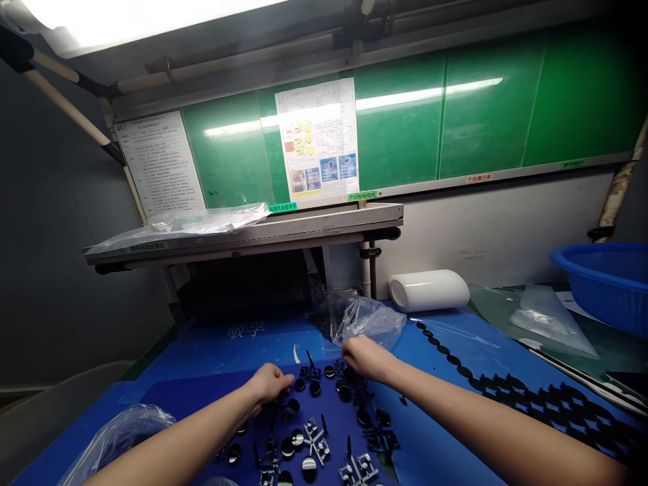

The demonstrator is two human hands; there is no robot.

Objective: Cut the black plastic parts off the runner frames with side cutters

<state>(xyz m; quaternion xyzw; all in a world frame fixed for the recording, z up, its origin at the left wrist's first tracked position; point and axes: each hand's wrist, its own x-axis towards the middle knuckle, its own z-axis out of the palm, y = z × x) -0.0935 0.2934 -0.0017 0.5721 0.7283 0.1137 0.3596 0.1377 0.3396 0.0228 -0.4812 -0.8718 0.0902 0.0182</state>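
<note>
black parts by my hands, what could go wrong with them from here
The glossy black parts lie close together, some overlapping in this view, so dragging one might scratch or snag its neighbours. The right hand is right by the crumpled clear bag, which could get nudged onto them. The right forearm passes close to the row of black discs in the picture and might knock some out of line.

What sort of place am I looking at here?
Most likely a factory workstation: printed sheets cover part of a green board, a bright lamp hangs overhead, and many small black parts lie across the blue bench surface.
</note>
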